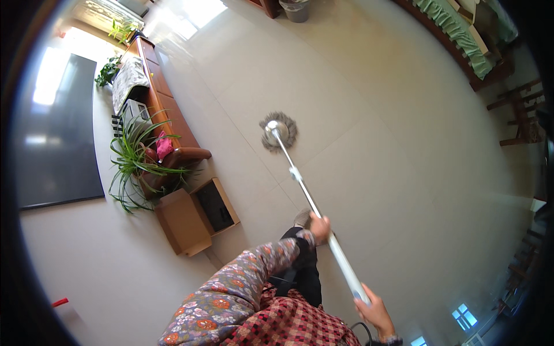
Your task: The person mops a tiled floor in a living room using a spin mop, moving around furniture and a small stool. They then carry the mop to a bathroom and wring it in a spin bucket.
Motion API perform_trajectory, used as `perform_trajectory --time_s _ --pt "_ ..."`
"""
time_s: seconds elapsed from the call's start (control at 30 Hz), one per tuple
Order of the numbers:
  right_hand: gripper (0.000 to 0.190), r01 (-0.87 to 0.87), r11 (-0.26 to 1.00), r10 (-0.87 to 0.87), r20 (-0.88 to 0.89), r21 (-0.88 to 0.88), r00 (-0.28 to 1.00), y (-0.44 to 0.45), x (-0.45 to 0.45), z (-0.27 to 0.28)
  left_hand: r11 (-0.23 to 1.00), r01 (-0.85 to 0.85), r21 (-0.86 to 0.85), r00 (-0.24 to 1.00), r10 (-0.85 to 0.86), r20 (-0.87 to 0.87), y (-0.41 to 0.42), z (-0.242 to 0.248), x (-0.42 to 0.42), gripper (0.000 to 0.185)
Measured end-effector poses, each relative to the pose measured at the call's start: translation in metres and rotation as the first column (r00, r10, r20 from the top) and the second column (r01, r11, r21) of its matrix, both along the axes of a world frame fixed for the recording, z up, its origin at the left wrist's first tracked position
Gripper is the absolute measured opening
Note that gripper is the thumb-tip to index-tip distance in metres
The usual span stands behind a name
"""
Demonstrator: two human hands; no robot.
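Observation:
A spin mop point(344, 259) slants across the middle of the view, its pole chrome at the lower part and white at the upper. My left hand point(320, 228) grips the pole about midway, where chrome meets white. Around the white top end of the pole, my right hand point(375, 309) is closed. The grey fringed mop head point(290, 125) lies spread on the tiled floor point(368, 164), under a round metal disc. Just below my left hand, one of my shoes point(302, 218) shows on the floor, partly covered by my leg.
An opened cardboard box point(184, 222) sits left of my feet. Beyond it runs a wooden TV cabinet point(173, 116) bearing a spider plant point(134, 155), below a wall-mounted television point(60, 134). A waste bin point(296, 11) stands far ahead. At right are a wooden sofa point(467, 71) and a chair point(519, 114).

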State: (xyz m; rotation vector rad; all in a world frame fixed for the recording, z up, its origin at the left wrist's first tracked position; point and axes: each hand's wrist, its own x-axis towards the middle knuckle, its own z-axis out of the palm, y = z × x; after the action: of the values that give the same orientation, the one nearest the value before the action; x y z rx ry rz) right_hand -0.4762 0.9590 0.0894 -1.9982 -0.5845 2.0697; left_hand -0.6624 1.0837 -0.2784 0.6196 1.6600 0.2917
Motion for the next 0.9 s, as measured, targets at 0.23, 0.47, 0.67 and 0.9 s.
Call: perform_trajectory --time_s 0.23,0.47,0.67,0.9 --pt "0.055 0.138 0.98 -0.103 0.223 -0.146 0.969 -0.049 0.026 0.104 0.989 0.104 -0.11 0.995 -0.103 0.013 -0.117 0.09 0.108 0.029" --pt "0.054 0.121 0.986 -0.112 0.082 -0.112 0.99 0.024 -0.008 0.062 0.813 0.575 0.094 0.815 -0.56 -0.148 0.016 0.056 0.048 0.039" --pt "0.051 0.014 0.996 -0.005 -0.1 0.089 0.995 0.13 -0.066 -0.035 0.971 0.034 0.235 0.965 0.03 -0.261 0.187 0.018 -0.04 0.041" --pt "0.055 -0.006 0.989 0.032 -0.182 0.145 0.983 0.159 -0.112 -0.081 0.993 -0.105 0.048 0.976 0.113 -0.187 0.234 0.006 -0.132 0.035"
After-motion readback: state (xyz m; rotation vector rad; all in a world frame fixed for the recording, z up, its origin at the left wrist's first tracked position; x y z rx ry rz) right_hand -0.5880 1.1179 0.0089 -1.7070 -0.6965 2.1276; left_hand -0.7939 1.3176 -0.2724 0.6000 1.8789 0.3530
